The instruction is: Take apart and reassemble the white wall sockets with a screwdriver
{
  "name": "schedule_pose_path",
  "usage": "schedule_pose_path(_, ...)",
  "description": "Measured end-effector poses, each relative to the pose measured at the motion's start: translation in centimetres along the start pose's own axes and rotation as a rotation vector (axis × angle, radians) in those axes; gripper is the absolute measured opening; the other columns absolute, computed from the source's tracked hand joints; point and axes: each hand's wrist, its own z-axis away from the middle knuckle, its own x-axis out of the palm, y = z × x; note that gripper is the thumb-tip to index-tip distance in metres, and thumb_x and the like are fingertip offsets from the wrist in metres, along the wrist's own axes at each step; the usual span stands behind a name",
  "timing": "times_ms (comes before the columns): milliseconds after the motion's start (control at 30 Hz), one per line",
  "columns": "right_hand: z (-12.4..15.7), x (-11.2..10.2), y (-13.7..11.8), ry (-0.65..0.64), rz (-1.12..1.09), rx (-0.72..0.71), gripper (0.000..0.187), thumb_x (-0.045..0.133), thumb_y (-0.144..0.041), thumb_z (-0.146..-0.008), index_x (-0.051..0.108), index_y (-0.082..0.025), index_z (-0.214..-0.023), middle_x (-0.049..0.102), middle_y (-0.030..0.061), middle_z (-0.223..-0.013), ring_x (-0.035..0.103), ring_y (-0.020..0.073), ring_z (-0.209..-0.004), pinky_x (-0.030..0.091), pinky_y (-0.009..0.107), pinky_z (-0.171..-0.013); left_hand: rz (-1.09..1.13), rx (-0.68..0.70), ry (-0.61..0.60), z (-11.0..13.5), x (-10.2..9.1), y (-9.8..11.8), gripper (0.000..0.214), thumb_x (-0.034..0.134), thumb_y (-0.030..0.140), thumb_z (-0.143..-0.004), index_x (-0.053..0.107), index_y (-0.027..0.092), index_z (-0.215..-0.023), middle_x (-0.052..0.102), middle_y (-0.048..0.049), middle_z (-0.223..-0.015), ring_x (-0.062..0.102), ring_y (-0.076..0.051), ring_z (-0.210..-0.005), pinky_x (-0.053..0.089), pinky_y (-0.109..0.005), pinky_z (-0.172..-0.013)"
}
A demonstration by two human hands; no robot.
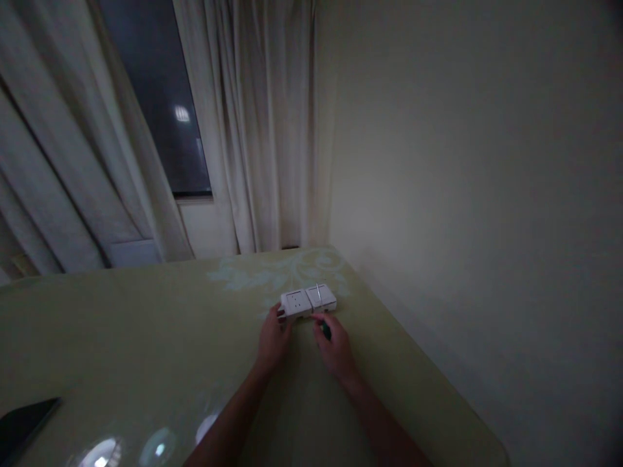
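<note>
Two white wall-socket boxes sit side by side on the table. The left socket box (296, 303) has plug holes in its face; the right box (328, 298) shows a plainer face. My left hand (273, 338) is closed around the near left end of the left box. A screwdriver (326, 329) with a dark green handle is in the closed fingers of my right hand (337, 344), just in front of the right box. Its thin metal shaft appears to point up across that box's face; where the tip rests I cannot make out.
A pale green cover with a white floral print lies over the table (146, 337). The wall (462, 214) runs along its right edge. Curtains (263, 130) and a dark window (165, 97) stand behind. A flat black object (24, 421) lies at lower left.
</note>
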Motion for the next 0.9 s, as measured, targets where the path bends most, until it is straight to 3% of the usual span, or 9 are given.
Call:
schedule_pose_path(167,0.5,0.6,-0.3,-0.098,0.006,-0.049,0.048,0.052,-0.03,-0.1,0.065,-0.022,-0.146,0.069,0.0141,-0.147,0.063,0.0294,-0.14,0.044,0.05,-0.122,0.075,-0.009,-0.07,-0.1,-0.4,0.4,0.055,0.069,0.03,-0.1,0.053,0.019,-0.151,0.063,-0.0195,-0.152,0.068,-0.034,-0.134,0.057,-0.055,-0.11)
schedule_pose_path(300,1.5,0.7,-0.8,-0.192,0.025,-0.04,0.058,0.057,-0.022,-0.096,0.054,-0.022,-0.155,0.073,0.0154,-0.139,0.069,0.0306,-0.13,0.052,0.051,-0.114,0.108,-0.039,-0.044,2.1,-1.2,0.7,0.062,0.062,0.041,-0.098,0.049,0.015,-0.152,0.051,-0.0249,-0.164,0.058,-0.037,-0.146,0.048,-0.059,-0.119)
schedule_pose_path(400,2.5,0.9,-1.5,-0.273,0.022,-0.059,0.056,0.059,-0.02,-0.095,0.057,-0.021,-0.151,0.076,0.015,-0.128,0.073,0.0303,-0.118,0.056,0.05,-0.107,0.158,-0.08,-0.092,5.2,-1.9,1.3,0.064,0.059,0.057,-0.098,0.055,0.017,-0.148,0.069,-0.0203,-0.146,0.069,-0.035,-0.134,0.052,-0.055,-0.116)
schedule_pose_path(533,3.8,1.5,-2.4,-0.409,-0.031,-0.147,0.061,0.07,-0.016,-0.084,0.063,-0.026,-0.144,0.068,0.0114,-0.14,0.068,0.0275,-0.125,0.055,0.041,-0.109,0.236,-0.14,-0.15,8.2,-3.6,2.2,0.07,0.059,0.075,-0.095,0.066,0.02,-0.137,0.079,-0.0137,-0.13,0.074,-0.034,-0.126,0.056,-0.048,-0.111)
schedule_pose_path(600,4.2,1.8,-2.6,-0.455,-0.052,-0.166,0.067,0.075,-0.017,-0.079,0.063,-0.027,-0.145,0.061,0.0118,-0.148,0.07,0.0259,-0.12,0.058,0.038,-0.102,0.26,-0.165,-0.148,8.8,-4.8,2.4,0.075,0.063,0.082,-0.089,0.068,0.02,-0.131,0.082,-0.012,-0.118,0.077,-0.034,-0.116,0.06,-0.046,-0.104)
schedule_pose_path(700,4.4,1.9,-2.7,-0.492,-0.059,-0.153,0.065,0.075,-0.022,-0.083,0.061,-0.026,-0.146,0.06,0.0128,-0.146,0.073,0.0206,-0.1,0.062,0.032,-0.082,0.305,-0.214,-0.093,9.2,-6.2,2.4,0.08,0.067,0.087,-0.084,0.068,0.022,-0.131,0.079,-0.0043,-0.091,0.078,-0.027,-0.089,0.063,-0.037,-0.081)
schedule_pose_path(800,4.2,1.6,-2.7,-0.512,-0.027,-0.144,0.054,0.073,-0.027,-0.089,0.064,-0.023,-0.142,0.07,0.0099,-0.125,0.07,0.0179,-0.085,0.057,0.028,-0.071,0.43,-0.263,-0.013,9.8,-6.4,2.5,0.08,0.068,0.085,-0.086,0.064,0.026,-0.139,0.063,0.0054,-0.073,0.067,-0.017,-0.066,0.055,-0.026,-0.061)
schedule_pose_path(900,4.0,1.3,-2.8,-0.535,0.008,-0.147,0.038,0.071,-0.035,-0.094,0.073,-0.021,-0.129,0.075,0.0054,-0.102,0.065,0.0163,-0.072,0.051,0.028,-0.069,0.494,-0.285,-0.038,10.5,-5.8,3.0,0.079,0.062,0.085,-0.091,0.061,0.027,-0.144,0.048,0.0108,-0.063,0.049,-0.011,-0.045,0.04,-0.019,-0.042)
